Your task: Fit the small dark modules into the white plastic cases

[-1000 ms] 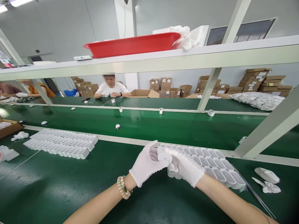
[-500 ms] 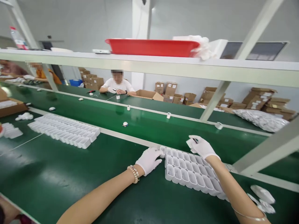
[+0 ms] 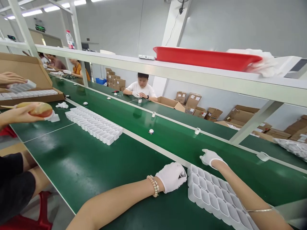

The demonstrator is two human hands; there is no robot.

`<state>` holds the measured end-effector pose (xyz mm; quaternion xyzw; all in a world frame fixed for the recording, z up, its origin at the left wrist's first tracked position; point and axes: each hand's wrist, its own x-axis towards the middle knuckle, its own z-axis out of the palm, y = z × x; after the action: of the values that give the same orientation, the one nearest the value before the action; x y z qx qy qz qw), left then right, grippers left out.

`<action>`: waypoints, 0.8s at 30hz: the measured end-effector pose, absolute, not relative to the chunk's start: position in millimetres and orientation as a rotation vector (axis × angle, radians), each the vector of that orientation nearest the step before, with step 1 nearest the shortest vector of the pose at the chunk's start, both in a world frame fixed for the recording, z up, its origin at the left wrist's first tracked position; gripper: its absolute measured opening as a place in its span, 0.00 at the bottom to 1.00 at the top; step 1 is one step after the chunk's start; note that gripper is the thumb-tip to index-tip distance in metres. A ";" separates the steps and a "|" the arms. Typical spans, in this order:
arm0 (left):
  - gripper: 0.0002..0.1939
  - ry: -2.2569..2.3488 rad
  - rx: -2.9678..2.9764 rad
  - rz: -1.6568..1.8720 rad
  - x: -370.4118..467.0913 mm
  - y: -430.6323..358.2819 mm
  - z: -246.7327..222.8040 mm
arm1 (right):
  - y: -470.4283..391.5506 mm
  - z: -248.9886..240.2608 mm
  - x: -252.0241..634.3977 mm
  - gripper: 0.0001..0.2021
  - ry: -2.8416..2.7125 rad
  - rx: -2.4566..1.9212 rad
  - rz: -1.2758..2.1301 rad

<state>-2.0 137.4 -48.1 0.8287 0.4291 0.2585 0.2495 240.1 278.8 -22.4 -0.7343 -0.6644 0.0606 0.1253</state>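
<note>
Gloved hands at work by the cup array (image 3: 211,193), which stands in 3 rows of open-topped white plastic cups and serves as the landmark. The left hand (image 3: 171,177), with a beaded bracelet (image 3: 153,186) at its wrist, pinches a white cup (image 3: 184,175) in curled fingers just left of the array's far row; contact between cup and array cannot be told. The right hand (image 3: 212,158) reaches past the array's far edge, over the green conveyor belt (image 3: 172,140); its fingers are partly bent, and whether they grip anything cannot be told. Well left of the array lies a second block of cups (image 3: 96,126). Beyond the array, a white-topped component (image 3: 151,131) sits on the belt. Farther left of the array, a co-worker's hand (image 3: 11,77) holds several cups (image 3: 24,85) at an open cardboard carton (image 3: 21,67). Above and beyond the array, a red tray (image 3: 199,59) rests on the shelf (image 3: 206,75).
</note>
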 end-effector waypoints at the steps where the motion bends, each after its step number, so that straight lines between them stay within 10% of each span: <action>1: 0.11 1.172 2.233 0.713 -2.1 137.3 -48.8 | 284.1 -19.6 233.7 0.16 -1.976 -2.138 0.197; 7: 0.28 1.229 1.993 0.759 -1.3 138.8 -52.4 | 319.0 -22.3 145.7 0.18 -2.313 -1.790 0.575; 15: 0.12 1.131 1.703 0.582 5.7 152.8 -57.1 | 344.5 -29.6 42.2 0.17 -2.321 -1.456 0.918; 24: 0.27 1.190 1.518 0.793 -2.0 150.5 -66.7 | 304.7 0.4 69.0 0.14 -2.093 -1.250 1.155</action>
<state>-2.0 150.5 -66.7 0.6289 0.4927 0.3283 0.5039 69.0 304.7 0.4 -0.4521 -0.7567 0.4177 0.2201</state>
